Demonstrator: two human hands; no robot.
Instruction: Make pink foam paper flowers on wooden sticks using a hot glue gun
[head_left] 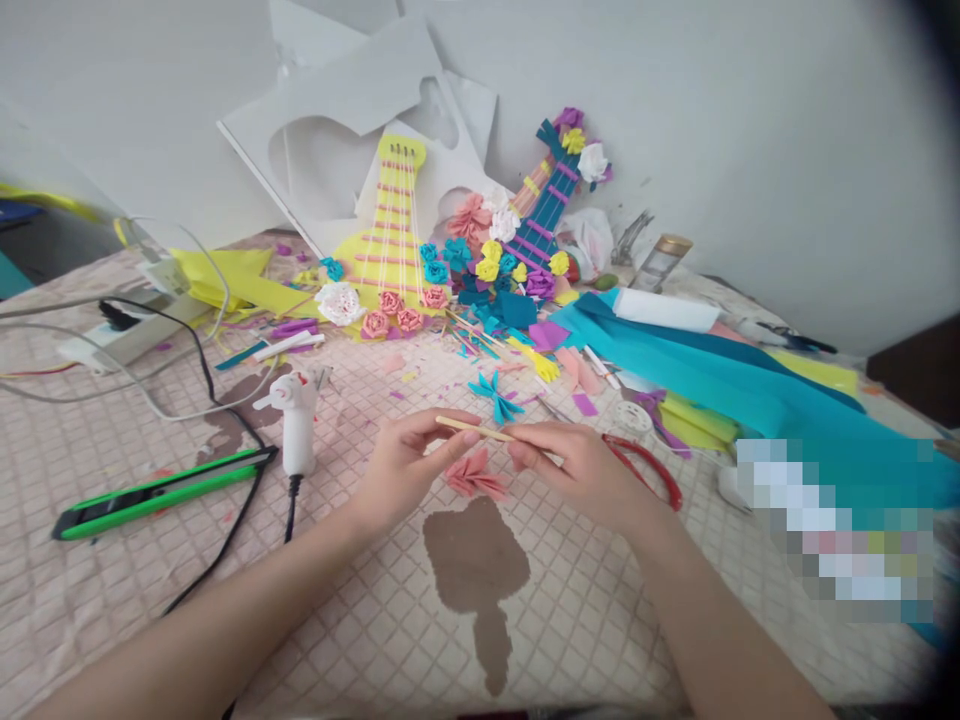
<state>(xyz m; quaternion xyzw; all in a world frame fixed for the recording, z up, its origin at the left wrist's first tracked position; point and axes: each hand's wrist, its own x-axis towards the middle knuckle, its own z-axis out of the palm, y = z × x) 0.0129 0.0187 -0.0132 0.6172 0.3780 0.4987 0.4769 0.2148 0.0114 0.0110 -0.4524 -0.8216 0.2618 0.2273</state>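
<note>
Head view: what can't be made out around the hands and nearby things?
Head view: the right end of the stick, hidden by the right hand.
Head view: part of the red-handled scissors, behind the right hand.
Head view: part of the glue gun's black cord, behind the left forearm.
Head view: whatever the pixelated patch at right covers, blurred out.

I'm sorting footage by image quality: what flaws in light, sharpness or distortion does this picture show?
Head view: dark shading curves down the right edge; mosaic blocks hide part of the table; the wall looks softly lit, without strong glare; fine detail is slightly soft, though the stick between the left hand and right hand reads clearly; wide-angle stretching seems likely toward the edges.
</note>
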